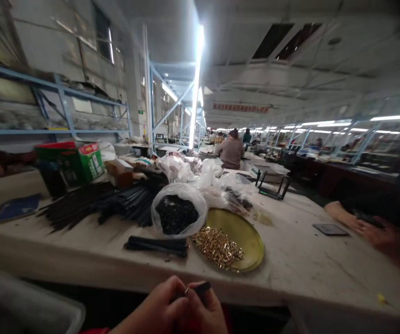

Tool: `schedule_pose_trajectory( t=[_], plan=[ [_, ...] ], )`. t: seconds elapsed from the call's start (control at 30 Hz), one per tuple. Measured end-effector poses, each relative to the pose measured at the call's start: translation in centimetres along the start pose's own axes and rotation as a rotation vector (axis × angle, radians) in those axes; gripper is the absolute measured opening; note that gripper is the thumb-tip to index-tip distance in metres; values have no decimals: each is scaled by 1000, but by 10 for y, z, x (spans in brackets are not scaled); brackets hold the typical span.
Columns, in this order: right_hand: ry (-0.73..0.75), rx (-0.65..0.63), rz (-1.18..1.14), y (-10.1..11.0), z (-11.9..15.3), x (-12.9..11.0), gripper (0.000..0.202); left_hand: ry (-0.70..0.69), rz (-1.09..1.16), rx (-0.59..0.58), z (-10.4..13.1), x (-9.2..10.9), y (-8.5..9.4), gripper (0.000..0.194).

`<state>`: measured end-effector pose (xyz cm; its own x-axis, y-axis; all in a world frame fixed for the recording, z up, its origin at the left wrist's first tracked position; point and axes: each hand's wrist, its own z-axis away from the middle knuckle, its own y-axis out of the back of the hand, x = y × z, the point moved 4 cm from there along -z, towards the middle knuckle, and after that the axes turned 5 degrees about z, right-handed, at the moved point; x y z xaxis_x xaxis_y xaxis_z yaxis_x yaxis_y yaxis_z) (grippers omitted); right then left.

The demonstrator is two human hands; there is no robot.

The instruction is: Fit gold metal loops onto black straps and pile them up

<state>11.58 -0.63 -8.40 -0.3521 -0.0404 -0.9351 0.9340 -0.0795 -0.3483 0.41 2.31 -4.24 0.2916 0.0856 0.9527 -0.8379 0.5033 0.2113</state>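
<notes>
Both hands meet low in the view, just in front of the table edge. A short black strip [202, 287] is pinched in my right hand [209, 311], one end sticking out past the fingers. My left hand [167, 299] is closed against it, with a small gold-coloured metal piece [187, 291] between the fingertips. Beyond them, a yellow-green round tray [250, 241] bears a heap of small gold metal pieces [217, 248]. A bundle of black strips [156, 246] lies left of it. Behind that stands a white plastic bag [200, 208] of small black pieces [175, 213].
Long black strips [126, 202] pile up at the left, near a green box [78, 162] and a blue booklet [15, 208]. A black router [271, 185] stands behind. At the right, a person's hand [374, 232] holds a dark object beside a phone [330, 229].
</notes>
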Motion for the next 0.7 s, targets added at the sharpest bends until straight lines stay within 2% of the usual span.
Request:
schedule_pose_trajectory(
  t=[0.07, 0.17, 0.33, 0.43, 0.57, 0.7],
  plan=[
    [-22, 88, -73, 4, 2, 6, 31, 45, 7, -93, 3, -7, -2, 21],
    [-61, 174, -136, 7, 4, 8, 31, 37, -42, -110, 8, -2, -1, 16],
    [-139, 124, -108, -3, 3, 13, 33, 49, 3, -107, 9, 2, 3, 20],
    [-175, 112, -79, -6, -1, 16, 33, 89, 73, -88, 1, -7, 8, 26],
    [-196, 107, -102, -4, -11, 17, 26, 174, 214, -150, -15, -19, 9, 27],
    [-248, 94, -112, 0, -26, 23, 25, 254, 251, -191, -31, -28, 11, 22]
  ],
)
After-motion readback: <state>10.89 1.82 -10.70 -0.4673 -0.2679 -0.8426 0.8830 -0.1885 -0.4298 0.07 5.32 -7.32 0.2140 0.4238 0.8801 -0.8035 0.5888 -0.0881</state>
